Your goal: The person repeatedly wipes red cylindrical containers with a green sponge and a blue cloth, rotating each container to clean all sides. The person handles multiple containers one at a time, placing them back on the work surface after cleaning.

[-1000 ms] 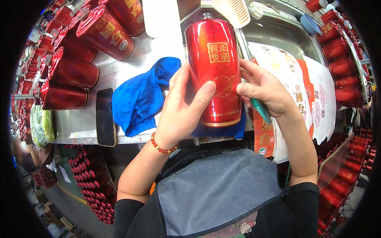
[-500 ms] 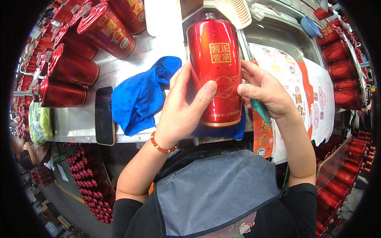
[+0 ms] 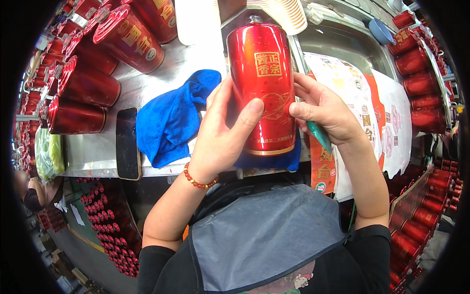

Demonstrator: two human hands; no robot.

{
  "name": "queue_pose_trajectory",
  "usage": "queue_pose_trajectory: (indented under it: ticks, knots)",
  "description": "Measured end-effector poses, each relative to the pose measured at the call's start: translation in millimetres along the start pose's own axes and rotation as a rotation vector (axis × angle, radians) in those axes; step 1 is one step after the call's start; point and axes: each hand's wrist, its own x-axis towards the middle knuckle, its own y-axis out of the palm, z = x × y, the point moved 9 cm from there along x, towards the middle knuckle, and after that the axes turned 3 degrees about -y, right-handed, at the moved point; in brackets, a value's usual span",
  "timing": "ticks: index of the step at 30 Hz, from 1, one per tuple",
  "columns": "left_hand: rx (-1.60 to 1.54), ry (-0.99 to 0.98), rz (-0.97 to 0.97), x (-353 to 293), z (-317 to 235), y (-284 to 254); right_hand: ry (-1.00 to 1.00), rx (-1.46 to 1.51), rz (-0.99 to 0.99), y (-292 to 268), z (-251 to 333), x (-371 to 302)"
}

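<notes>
Between my two hands is a glossy red bottle [image 3: 267,93] with gold printing and a gold rim at its base, its narrow neck pointing away from me. My left hand [image 3: 227,125] grips its left side, thumb resting across the front. On the right side, my right hand [image 3: 325,108] holds the bottle with thumb and fingers. A green tool [image 3: 319,135] of a kind I cannot make out is tucked in that same hand. Below the bottle's base shows a blue cloth [image 3: 274,161], and another blue cloth [image 3: 169,117] lies crumpled left of my left hand.
A black phone [image 3: 128,143] lies near the table's front edge. Several red bottles [image 3: 129,39] stand at the left, more at the right [image 3: 426,98]. Printed sheets [image 3: 352,93] lie right of my hands. A metal sink [image 3: 338,41] and a blue bowl [image 3: 381,31] are behind.
The whole view has shifted slightly. Both hands keep their hold on the bottle, with little other visible change.
</notes>
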Motion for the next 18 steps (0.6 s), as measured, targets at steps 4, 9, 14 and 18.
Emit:
queue_pose_trajectory:
  ticks: [4,9,14,18]
  knots:
    - [-0.02,0.009,0.003,0,-1,1,-0.03,-0.044,0.001,-2,1,2]
    - [-0.026,0.009,0.022,1,-2,3,-0.108,-0.199,-0.249,-73,19,19]
    - [0.103,0.069,-0.018,-2,-4,0,-0.378,-0.327,-0.219,-54,89,13]
    - [0.167,0.1,-0.02,-4,-9,1,-0.39,-0.699,0.076,31,103,4]
